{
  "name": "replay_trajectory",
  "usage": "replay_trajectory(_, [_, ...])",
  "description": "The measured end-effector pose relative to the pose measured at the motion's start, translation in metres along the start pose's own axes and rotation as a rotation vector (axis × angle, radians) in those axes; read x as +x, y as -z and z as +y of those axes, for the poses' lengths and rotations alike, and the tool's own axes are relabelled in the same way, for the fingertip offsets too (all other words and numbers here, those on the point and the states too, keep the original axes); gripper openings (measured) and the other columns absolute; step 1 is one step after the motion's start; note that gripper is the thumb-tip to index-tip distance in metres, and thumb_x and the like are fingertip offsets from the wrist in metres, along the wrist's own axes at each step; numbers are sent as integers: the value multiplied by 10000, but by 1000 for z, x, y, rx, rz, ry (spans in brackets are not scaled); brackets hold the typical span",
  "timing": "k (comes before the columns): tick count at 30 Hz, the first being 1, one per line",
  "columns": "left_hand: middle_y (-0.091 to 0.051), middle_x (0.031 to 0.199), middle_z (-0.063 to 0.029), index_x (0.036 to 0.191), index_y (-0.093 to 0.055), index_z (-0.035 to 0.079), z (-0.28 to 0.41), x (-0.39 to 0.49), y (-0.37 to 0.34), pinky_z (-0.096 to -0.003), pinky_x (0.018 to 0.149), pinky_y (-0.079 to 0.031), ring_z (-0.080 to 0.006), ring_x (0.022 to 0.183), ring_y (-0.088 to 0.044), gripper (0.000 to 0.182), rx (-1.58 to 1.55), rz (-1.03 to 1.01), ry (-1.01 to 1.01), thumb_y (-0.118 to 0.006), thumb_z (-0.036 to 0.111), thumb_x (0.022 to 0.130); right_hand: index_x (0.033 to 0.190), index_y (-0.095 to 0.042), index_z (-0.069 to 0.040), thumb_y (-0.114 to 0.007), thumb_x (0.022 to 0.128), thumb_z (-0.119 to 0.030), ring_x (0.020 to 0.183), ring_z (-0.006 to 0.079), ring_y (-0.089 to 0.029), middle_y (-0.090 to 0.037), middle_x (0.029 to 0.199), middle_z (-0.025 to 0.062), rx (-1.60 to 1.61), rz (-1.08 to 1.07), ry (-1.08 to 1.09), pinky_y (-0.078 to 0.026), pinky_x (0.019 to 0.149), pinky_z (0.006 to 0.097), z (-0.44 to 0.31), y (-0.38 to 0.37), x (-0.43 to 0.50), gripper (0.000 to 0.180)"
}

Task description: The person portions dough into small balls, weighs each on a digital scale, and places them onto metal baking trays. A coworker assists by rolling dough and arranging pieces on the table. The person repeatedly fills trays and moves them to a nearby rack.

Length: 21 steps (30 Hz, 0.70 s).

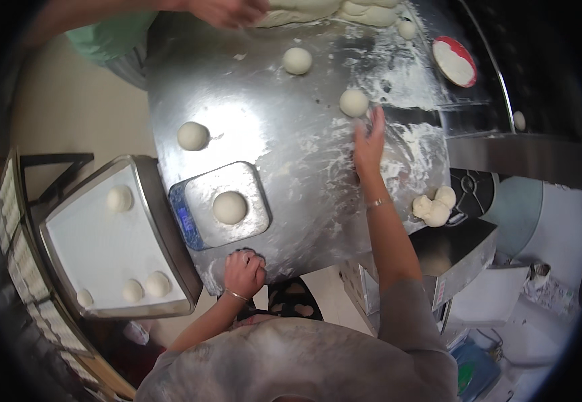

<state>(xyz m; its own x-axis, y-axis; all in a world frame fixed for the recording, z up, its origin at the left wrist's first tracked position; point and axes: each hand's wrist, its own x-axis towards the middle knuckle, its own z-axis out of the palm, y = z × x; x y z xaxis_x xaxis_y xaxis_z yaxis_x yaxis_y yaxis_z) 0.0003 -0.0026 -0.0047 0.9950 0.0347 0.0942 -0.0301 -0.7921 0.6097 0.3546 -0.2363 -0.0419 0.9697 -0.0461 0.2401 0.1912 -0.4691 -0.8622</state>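
My right hand (370, 143) reaches across the floured steel table (296, 166). Its fingers are apart, the tips just short of a round dough ball (354, 103); whether they touch it is hard to tell. At the table's near edge my left hand (244, 271) is curled, fingers bent inward. Something dark shows at its knuckles, too hidden to name. Beyond that hand stands a digital kitchen scale (256, 223) with a lit blue display, bearing a dough ball (229, 207). Two other balls, one left (193, 136) and one farther back (297, 61), rest on the steel.
A lined baking tray (105, 236) with several dough balls adjoins the table's left side. Lumps of dough (434, 207) lie at the right edge. Behind are a large dough mass (301, 11), a co-worker's hand (228, 11) and a red-rimmed flour bowl (454, 61). Filled racks (24, 261) stand left.
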Motion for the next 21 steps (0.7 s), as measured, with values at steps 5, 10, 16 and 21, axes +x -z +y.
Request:
replay_trajectory(5, [-571, 942, -57, 861, -586, 152, 2, 0, 3, -432, 743, -410, -287, 874, -550, 157, 8, -23, 24, -653, 89, 734, 1379, -519, -30, -787, 827, -191, 1274, 391, -530, -536, 1378, 248, -271, -40, 211, -410, 1098, 426, -42, -52, 52, 634])
replay_trajectory(10, [-576, 953, -57, 869, -585, 141, 1, -2, 3, -415, 766, -409, -294, 902, -550, 177, -33, -10, 48, -638, 53, 724, 1238, -618, -55, -724, 880, -376, 959, 391, -684, -702, 1047, 228, -256, -301, 38, -526, 861, 467, -103, 5, -9, 492])
replay_trajectory(16, [-562, 929, -52, 895, -590, 134, 2, 7, 14, -410, 759, -410, -285, 894, -547, 166, -116, -4, 37, -632, 45, 762, 1209, -624, -42, -534, 998, -328, 1001, 323, -605, -642, 1105, 175, -329, -570, 3, -465, 940, 407, -89, 11, -121, 367])
replay_trajectory(21, [-566, 903, -55, 1006, -601, 89, 19, 20, 56, -410, 855, -457, -258, 920, -568, 190, -651, 76, 689, -666, 51, 831, 1154, -660, -15, -333, 1074, -306, 944, 181, -592, -661, 1046, 85, 152, -219, -410, -463, 870, 326, -54, 42, -132, 445])
